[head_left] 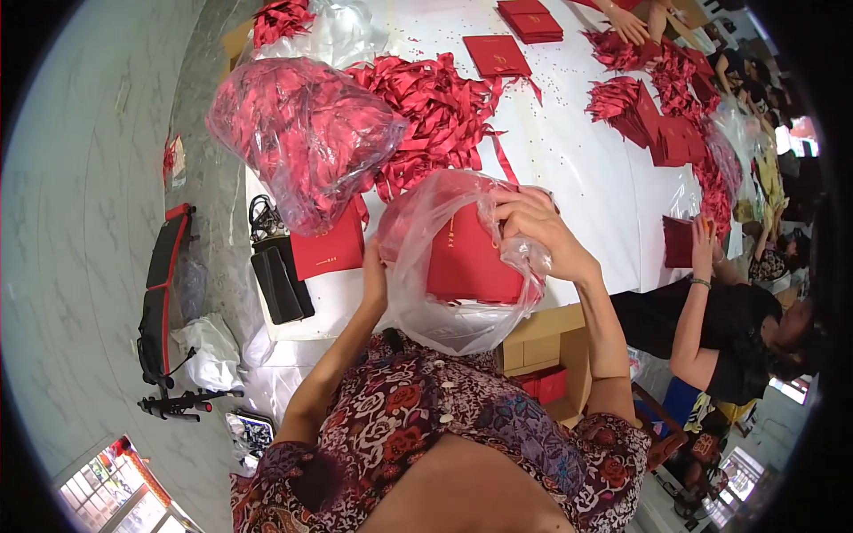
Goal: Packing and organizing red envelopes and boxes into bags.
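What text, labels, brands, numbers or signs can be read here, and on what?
None reads clearly, so nothing to quote:
Red stack inside the clear bag: gold line, too small to read.
Left red piece, by the clear bag: short gold line, too small.
Far red piece: gold mark, too small.
Far red stack, beyond it: gold mark, too blurred.

Clear bag (458, 336) around red folders (471, 262), left grip (375, 274) and right grip (544, 233) at its sides
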Motion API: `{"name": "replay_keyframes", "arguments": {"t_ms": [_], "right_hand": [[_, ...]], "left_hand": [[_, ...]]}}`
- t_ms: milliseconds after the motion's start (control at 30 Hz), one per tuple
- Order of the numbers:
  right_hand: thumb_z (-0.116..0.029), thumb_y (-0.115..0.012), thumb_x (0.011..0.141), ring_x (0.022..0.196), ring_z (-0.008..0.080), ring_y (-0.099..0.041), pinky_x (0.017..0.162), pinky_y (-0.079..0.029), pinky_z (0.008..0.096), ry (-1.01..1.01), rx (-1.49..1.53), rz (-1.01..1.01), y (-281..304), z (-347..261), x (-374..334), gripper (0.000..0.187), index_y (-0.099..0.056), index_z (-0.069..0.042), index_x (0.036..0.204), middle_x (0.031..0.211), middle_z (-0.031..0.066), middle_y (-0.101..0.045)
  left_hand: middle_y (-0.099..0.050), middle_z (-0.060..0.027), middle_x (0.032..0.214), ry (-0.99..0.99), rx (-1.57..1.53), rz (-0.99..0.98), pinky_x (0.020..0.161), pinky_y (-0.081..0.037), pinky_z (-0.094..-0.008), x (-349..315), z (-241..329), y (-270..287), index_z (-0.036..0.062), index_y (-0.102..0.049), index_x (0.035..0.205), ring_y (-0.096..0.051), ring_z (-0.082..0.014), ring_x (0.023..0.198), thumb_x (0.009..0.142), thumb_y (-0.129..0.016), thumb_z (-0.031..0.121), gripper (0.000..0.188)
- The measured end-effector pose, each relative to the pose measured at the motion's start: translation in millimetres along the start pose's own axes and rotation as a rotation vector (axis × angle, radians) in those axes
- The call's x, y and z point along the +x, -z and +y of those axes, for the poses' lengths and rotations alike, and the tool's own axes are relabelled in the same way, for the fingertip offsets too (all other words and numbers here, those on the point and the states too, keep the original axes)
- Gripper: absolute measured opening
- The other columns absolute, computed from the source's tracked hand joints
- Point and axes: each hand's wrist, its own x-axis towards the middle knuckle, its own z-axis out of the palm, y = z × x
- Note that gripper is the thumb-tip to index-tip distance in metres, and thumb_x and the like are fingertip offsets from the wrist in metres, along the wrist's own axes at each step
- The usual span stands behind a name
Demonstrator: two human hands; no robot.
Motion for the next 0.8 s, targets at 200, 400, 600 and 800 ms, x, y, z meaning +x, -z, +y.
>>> {"name": "replay_keyframes", "arguments": {"t_ms": [200, 400, 600, 800], "right_hand": [[-0.001, -0.062, 0.077, 0.134, 0.0288, -0.048, 0.113, -0.027, 0.0479, -0.004, 0.012, 0.017, -0.2, 3.9, -13.9, 0.013, -0.06, -0.008, 0.088, 0.123, 0.0069, -0.063], [0.0, -0.062, 0.075, 0.136, 0.0279, -0.046, 0.114, -0.027, 0.0487, 0.018, -0.005, 0.033, -1.9, 3.5, -14.8, 0.016, -0.056, -0.006, 0.088, 0.125, 0.0086, -0.061], [-0.001, -0.062, 0.074, 0.137, 0.0294, -0.044, 0.114, -0.028, 0.0488, 0.007, 0.027, 0.106, -2.8, 5.2, -23.0, 0.017, -0.052, -0.004, 0.087, 0.128, 0.0098, -0.06], [-0.017, -0.059, 0.095, 0.128, 0.0297, -0.052, 0.108, -0.04, 0.0465, -0.113, 0.678, 0.527, -15.5, 2.9, -46.0, 0.014, -0.052, -0.005, 0.099, 0.123, 0.014, -0.063]], "left_hand": [[-0.063, -0.0075, 0.108, -0.361, 0.375, -0.056, 0.091, -0.044, -0.0276, -40.2, 226.1, -153.7, -0.0017, -0.059, 0.116, -0.058, -0.0157, 0.101, 0.095, -0.052, 0.001, 0.022], [-0.062, -0.016, 0.109, -0.612, 1.526, -1.011, 0.084, -0.048, -0.0374, -44.0, 264.0, -234.8, 0.001, -0.063, 0.107, -0.06, -0.0258, 0.091, 0.076, -0.078, 0.028, 0.044], [-0.056, -0.0159, 0.129, -0.826, 1.717, -0.779, 0.088, -0.048, -0.0416, -63.6, 231.0, -247.7, -0.0017, -0.057, 0.123, -0.056, -0.0308, 0.105, 0.076, -0.074, 0.043, 0.067], [-0.055, -0.0162, 0.131, -0.856, 1.833, -0.799, 0.091, -0.05, -0.0424, -57.7, 225.4, -243.8, -0.0001, -0.052, 0.132, -0.054, -0.0326, 0.112, 0.077, -0.072, 0.038, 0.07]]}}
